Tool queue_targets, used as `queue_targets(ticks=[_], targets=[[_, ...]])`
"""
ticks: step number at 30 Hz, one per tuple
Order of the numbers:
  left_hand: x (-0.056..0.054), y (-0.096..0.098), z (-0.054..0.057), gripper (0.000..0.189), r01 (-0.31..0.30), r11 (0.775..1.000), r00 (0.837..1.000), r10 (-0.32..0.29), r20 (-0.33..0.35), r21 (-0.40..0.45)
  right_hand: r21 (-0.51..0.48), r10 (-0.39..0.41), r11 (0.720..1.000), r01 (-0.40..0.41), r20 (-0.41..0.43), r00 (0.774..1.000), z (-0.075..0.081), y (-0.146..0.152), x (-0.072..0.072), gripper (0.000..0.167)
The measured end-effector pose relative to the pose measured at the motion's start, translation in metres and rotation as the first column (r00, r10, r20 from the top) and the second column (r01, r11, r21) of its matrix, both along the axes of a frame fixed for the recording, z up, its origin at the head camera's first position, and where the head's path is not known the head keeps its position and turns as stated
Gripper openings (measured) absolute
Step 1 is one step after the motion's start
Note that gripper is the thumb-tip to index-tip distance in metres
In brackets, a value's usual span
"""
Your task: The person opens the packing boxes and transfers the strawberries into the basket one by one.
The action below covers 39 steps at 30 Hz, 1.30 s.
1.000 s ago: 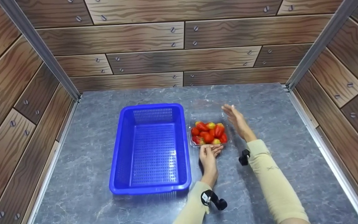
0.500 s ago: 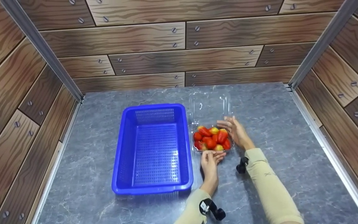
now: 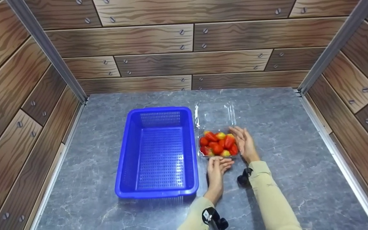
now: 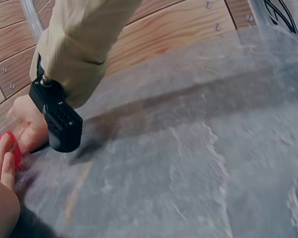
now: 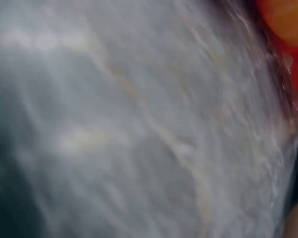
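Several small red and yellowish tomatoes (image 3: 217, 146) fill the base of a clear plastic clamshell box (image 3: 200, 155). Its transparent lid (image 3: 215, 115) is folded back on the far side. My left hand (image 3: 215, 174) is at the box's near edge, its fingers fairly straight and pointing right. Along the right side of the box lies my right hand (image 3: 246, 145), fingers extended and slightly bent against the wall. In the left wrist view, the fingers of the left hand (image 4: 2, 163) and the right hand (image 4: 30, 126) flank the red tomatoes. The right wrist view is blurred, with tomatoes (image 5: 288, 25) at its corner.
A blue perforated plastic basket (image 3: 157, 194) stands close to the left of the box, with nothing in it. Grey marbled tabletop (image 3: 292, 143) extends to the right. Wood-patterned walls (image 3: 152, 65) enclose the back and both sides.
The right hand has moved from beside the lid toward me, down to the right wall of the box. The lid has tipped back farther. The left hand stays at the near edge.
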<state>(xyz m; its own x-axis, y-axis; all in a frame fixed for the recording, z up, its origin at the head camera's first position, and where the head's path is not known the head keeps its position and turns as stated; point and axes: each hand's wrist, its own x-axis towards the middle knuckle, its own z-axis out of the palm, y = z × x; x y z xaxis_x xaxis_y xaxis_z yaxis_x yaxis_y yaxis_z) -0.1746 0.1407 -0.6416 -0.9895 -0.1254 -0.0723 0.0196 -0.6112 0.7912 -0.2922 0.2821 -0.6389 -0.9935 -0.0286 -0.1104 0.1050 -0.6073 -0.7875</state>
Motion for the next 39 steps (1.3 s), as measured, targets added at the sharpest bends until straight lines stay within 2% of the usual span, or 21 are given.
queue_targets(ticks=[5,8,11,14,16,19,22,24,28,30,33,35,37,38,39], targets=[[0.011,-0.002,-0.005,0.023,0.087,0.996,0.996,-0.087,0.018,-0.019,-0.123,-0.042,0.992,0.040,-0.020,0.999,-0.006,0.002,0.011,0.055],[0.018,-0.008,-0.008,0.024,0.146,0.988,0.989,-0.146,0.002,-0.054,-0.233,-0.049,0.972,0.042,-0.024,0.999,-0.005,0.002,0.018,0.055],[0.025,-0.020,-0.011,0.024,0.204,0.974,0.978,-0.208,-0.026,-0.099,-0.306,-0.052,0.951,0.044,-0.019,0.998,-0.005,-0.001,0.021,0.055],[0.037,-0.040,-0.013,0.022,0.258,0.954,0.963,-0.267,-0.042,-0.154,-0.322,-0.053,0.946,0.046,-0.013,0.999,-0.005,-0.003,0.022,0.056],[0.046,-0.054,-0.014,0.022,0.299,0.937,0.948,-0.313,-0.054,-0.182,-0.306,-0.049,0.951,0.039,-0.024,0.999,-0.006,-0.003,0.024,0.056],[0.061,-0.076,-0.016,0.028,0.375,0.901,0.912,-0.401,-0.090,-0.217,-0.285,-0.065,0.957,0.049,-0.046,0.997,-0.007,-0.002,0.029,0.056],[0.076,-0.097,-0.017,0.035,0.443,0.874,0.875,-0.470,-0.115,-0.199,-0.276,-0.066,0.960,0.050,-0.050,0.997,-0.008,0.000,0.036,0.056],[0.083,-0.109,-0.018,0.039,0.488,0.857,0.856,-0.507,-0.104,-0.166,-0.271,-0.072,0.961,0.058,-0.042,0.997,-0.009,0.001,0.042,0.055],[0.095,-0.130,-0.016,0.035,0.560,0.823,0.824,-0.565,-0.041,-0.097,-0.224,-0.080,0.972,0.069,-0.039,0.996,-0.010,0.003,0.056,0.055],[0.102,-0.141,-0.014,0.029,0.573,0.815,0.818,-0.575,0.010,-0.081,-0.197,-0.099,0.976,0.091,-0.027,0.995,-0.009,0.004,0.063,0.054],[0.113,-0.165,-0.008,0.024,0.589,0.805,0.806,-0.577,0.134,-0.077,-0.128,-0.122,0.984,0.121,-0.001,0.993,-0.005,0.003,0.075,0.053],[0.121,-0.188,-0.004,0.025,0.603,0.791,0.789,-0.571,0.227,-0.104,-0.041,-0.161,0.986,0.162,0.015,0.987,-0.001,0.000,0.082,0.052],[0.128,-0.214,0.003,0.030,0.624,0.762,0.769,-0.559,0.311,-0.172,0.095,-0.223,0.971,0.220,0.015,0.975,0.004,-0.004,0.089,0.052],[0.131,-0.228,0.007,0.035,0.638,0.736,0.761,-0.555,0.337,-0.229,0.188,-0.261,0.948,0.256,0.003,0.965,0.006,-0.007,0.092,0.051],[0.134,-0.242,0.011,0.039,0.650,0.699,0.755,-0.554,0.350,-0.297,0.304,-0.295,0.909,0.285,-0.012,0.955,0.009,-0.010,0.096,0.050]])
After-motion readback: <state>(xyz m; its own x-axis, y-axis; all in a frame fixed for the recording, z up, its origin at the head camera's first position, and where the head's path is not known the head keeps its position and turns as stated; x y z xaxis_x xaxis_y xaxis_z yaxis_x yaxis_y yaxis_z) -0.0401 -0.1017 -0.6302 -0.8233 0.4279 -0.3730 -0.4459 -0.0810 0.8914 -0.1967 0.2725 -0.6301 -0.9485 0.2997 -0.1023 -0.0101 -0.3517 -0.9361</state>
